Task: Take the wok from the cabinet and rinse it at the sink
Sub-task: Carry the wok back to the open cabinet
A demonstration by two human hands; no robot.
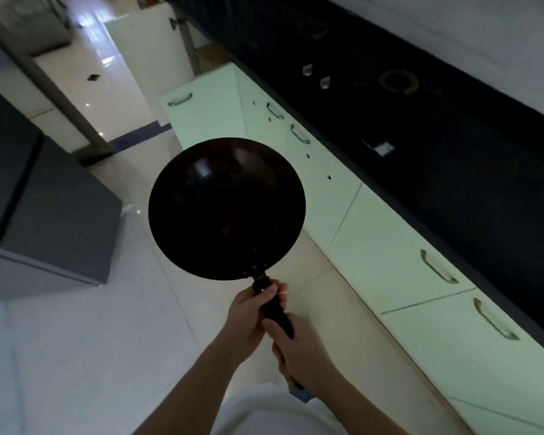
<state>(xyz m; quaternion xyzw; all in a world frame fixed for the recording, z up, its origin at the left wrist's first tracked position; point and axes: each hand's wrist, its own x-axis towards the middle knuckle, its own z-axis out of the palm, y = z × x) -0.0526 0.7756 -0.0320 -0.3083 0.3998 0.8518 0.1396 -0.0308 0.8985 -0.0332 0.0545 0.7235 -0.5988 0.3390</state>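
Note:
A round black wok (226, 208) hangs level in the air over the floor, bowl facing up, its long dark handle pointing back at me. My left hand (248, 312) is wrapped around the handle close to the bowl. My right hand (302, 350) grips the handle further back, near its end. Both hands carry the wok in front of the pale green cabinets (390, 262). No sink is in view.
A black countertop (453, 152) with a built-in gas hob (398, 81) runs along the right above the cabinet row. One cabinet door (201, 111) stands open at the far end. A grey appliance (44, 208) stands on the left. Glossy tiled floor (91, 340) lies between them.

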